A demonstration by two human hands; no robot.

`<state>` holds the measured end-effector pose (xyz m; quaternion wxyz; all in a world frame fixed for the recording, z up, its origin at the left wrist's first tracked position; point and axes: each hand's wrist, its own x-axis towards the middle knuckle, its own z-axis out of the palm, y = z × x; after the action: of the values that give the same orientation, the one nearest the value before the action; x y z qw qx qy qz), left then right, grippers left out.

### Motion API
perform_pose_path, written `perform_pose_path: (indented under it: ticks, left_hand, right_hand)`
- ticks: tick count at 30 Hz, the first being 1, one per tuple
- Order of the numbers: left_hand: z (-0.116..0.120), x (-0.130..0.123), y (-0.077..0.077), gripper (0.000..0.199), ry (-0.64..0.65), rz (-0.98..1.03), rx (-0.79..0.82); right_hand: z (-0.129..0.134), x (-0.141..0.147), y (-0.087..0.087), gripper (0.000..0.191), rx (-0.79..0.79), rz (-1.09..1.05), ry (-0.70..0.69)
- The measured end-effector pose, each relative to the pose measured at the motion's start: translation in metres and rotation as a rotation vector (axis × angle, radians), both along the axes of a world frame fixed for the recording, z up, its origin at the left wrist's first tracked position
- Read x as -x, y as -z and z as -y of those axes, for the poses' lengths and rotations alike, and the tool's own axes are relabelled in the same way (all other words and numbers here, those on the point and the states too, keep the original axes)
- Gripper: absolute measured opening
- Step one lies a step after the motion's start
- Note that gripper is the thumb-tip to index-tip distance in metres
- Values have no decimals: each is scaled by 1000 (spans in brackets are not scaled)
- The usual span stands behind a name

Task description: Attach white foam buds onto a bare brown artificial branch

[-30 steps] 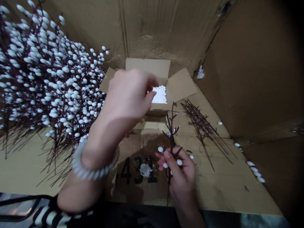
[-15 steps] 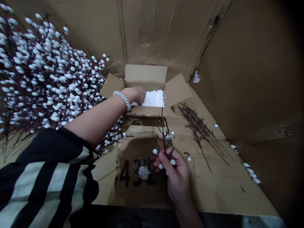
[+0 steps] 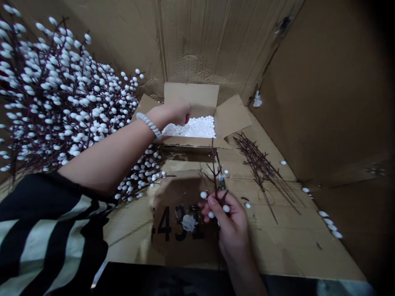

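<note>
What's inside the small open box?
White beads show inside the small open box. The left hand hides its back-left part; the beads cover the bottom, so their depth can't be seen.

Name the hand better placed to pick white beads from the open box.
Likely the left hand: it is at the open box, over the white beads, while the right hand holds a brown stem.

A cardboard sheet [image 3: 293,250] forms the work surface and supports an open box [image 3: 234,115]. Left of the box: white-tipped branches [image 3: 70,90]. Right and forward of the box: bare twigs [image 3: 262,166]. In front of the box: a translucent scrap [image 3: 189,223]. Far right of the box, along the sheet's edge: white beads [image 3: 332,227].
</note>
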<state>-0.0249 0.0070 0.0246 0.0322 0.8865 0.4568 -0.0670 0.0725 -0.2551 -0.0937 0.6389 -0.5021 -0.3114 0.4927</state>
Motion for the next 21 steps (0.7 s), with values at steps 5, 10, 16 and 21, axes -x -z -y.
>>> perform_pose_path:
  ticks: [5, 10, 16, 21]
  left_hand:
    - [32, 14, -38, 23, 6, 226, -147]
    - [107, 34, -52, 19, 8, 590, -240]
    - [176, 55, 13, 6, -97, 1352, 381]
    - [179, 53, 69, 8, -71, 1023, 469]
  right_hand:
    - [0, 0, 0, 28, 10, -22, 9]
    - [1, 0, -3, 30, 17, -62, 17]
    - [1, 0, -14, 30, 24, -133, 0]
    - [-2, -2, -14, 29, 29, -175, 32]
